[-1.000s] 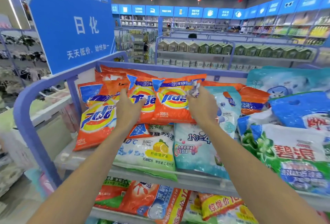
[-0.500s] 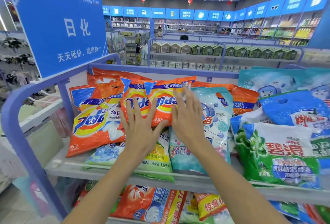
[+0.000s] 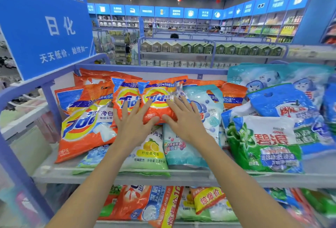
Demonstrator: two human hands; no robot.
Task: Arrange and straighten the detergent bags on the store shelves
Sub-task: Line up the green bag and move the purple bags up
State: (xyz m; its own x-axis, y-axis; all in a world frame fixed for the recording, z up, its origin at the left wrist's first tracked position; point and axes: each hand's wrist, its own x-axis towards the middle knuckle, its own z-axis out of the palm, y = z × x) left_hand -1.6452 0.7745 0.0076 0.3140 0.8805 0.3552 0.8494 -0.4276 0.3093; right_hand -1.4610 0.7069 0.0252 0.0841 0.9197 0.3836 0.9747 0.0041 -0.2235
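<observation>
The fingers [image 3: 136,109] of the left hand [image 3: 134,127] are straight and fanned wide, lying flat on the left small Tide bag [image 3: 125,96] and reaching onto the right small Tide bag [image 3: 157,95]; they curl round nothing. The fingers [image 3: 181,104] of the right hand [image 3: 185,122] are spread just as wide and press flat on the right side of that second bag, with the thumb near its lower corner. These two small orange bags stand side by side, touching and leaning back, near the middle of the top shelf [image 3: 181,177].

Just left of them lies one large Tide bag [image 3: 85,125], tilted, its bottom corner close to the shelf's front edge. Beneath the wrists, at the front edge, lie one lemon-print bag [image 3: 151,153] and one teal bag [image 3: 180,153], side by side. One pale blue bag [image 3: 207,104] stands behind the right hand. More orange bags [image 3: 101,75] line the back rail, too overlapped to count. Toward the right end sits one green Ariel bag [image 3: 263,142] with one blue bag [image 3: 283,104] behind it. Under the front edge, lower bags [image 3: 145,204] lie partly cut off. One blue sign [image 3: 45,25] rises at the shelf's left end
</observation>
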